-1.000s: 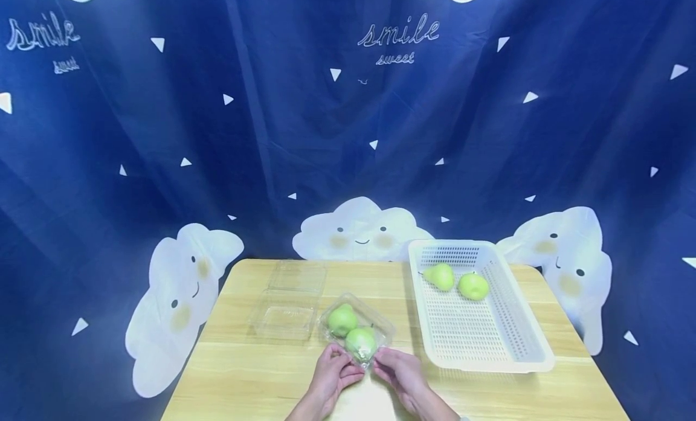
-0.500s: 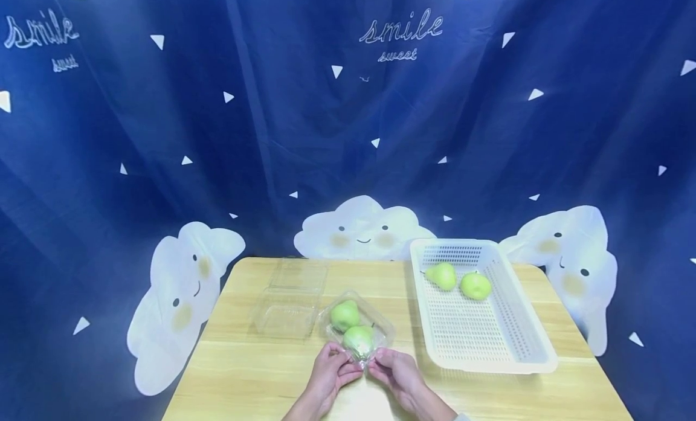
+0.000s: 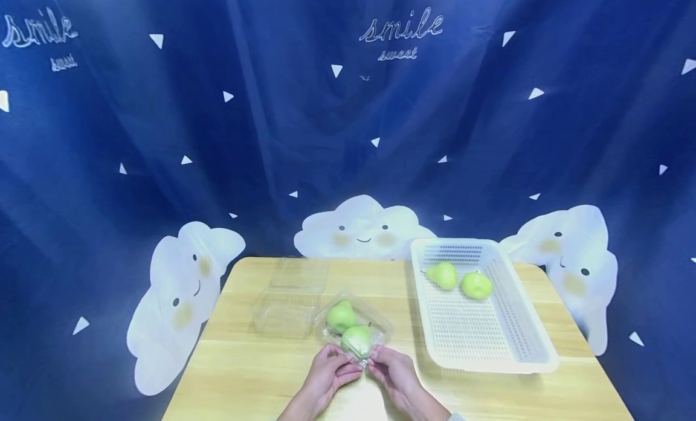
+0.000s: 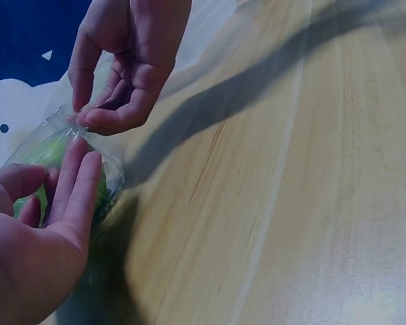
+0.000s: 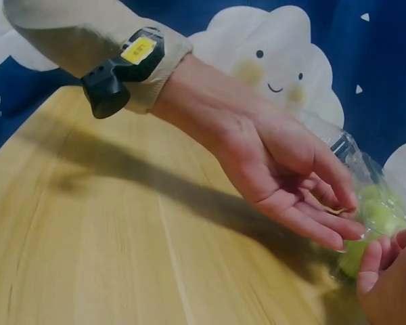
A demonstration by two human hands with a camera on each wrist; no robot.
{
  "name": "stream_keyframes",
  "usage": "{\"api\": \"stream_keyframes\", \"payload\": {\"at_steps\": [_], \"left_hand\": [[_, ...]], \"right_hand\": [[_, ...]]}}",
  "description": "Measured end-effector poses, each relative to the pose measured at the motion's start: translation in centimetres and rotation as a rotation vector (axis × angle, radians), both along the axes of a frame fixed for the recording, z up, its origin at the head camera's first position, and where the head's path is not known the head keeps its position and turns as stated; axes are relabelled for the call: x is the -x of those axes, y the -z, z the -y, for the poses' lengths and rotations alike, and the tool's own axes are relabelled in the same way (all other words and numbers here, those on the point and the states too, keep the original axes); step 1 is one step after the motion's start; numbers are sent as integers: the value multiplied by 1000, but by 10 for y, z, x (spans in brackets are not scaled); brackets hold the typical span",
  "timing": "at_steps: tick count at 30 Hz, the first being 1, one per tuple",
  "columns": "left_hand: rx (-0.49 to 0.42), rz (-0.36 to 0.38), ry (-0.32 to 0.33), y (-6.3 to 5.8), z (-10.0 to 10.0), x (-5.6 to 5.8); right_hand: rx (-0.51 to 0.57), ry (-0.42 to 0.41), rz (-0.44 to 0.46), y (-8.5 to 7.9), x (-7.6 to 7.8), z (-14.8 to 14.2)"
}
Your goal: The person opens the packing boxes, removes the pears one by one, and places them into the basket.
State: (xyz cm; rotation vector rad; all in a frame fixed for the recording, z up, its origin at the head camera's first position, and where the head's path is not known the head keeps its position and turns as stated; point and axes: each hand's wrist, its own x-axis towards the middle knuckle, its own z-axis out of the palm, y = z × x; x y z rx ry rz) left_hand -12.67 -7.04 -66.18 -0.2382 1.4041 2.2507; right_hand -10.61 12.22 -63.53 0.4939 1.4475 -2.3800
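Observation:
A clear plastic clamshell box [image 3: 380, 325] with two green pears inside, a rear pear [image 3: 341, 316] and a front pear [image 3: 357, 338], sits at the table's front middle, one corner pointing toward me. My left hand [image 3: 328, 372] pinches the box edge left of that corner between thumb and fingers, its other fingers stretched out beneath in the left wrist view. On the corner's other side my right hand [image 3: 396, 371] also pinches the plastic, thumb against fingertips. The fingertips of both hands nearly meet there. My fingers partly hide the front pear's lower end.
A second clear clamshell [image 3: 288, 315] lies open left of the first, its lid [image 3: 299, 273] folded back. At the right stands a white perforated basket [image 3: 432, 348] holding a pear on its side [image 3: 443, 276] and another pear [image 3: 476, 285]. A blue cloud-print curtain [image 3: 304, 119] hangs behind the table.
The box with its pears has shifted very slightly left under my hands. Both hands have kept their pinch at the front corner throughout.

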Motion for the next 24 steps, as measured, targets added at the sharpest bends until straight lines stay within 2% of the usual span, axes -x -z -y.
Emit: {"api": "stream_keyframes", "payload": {"at_steps": [6, 13, 18, 24], "left_hand": [[23, 9, -23, 0, -1, 1], [40, 5, -14, -4, -1, 3], [45, 6, 2, -5, -1, 3], [45, 12, -17, -6, -5, 3]], "right_hand": [[-14, -30, -23, -1, -2, -3], [49, -30, -10, 1, -4, -7], [73, 34, 16, 1, -3, -6], [60, 117, 28, -1, -2, -2]]}}
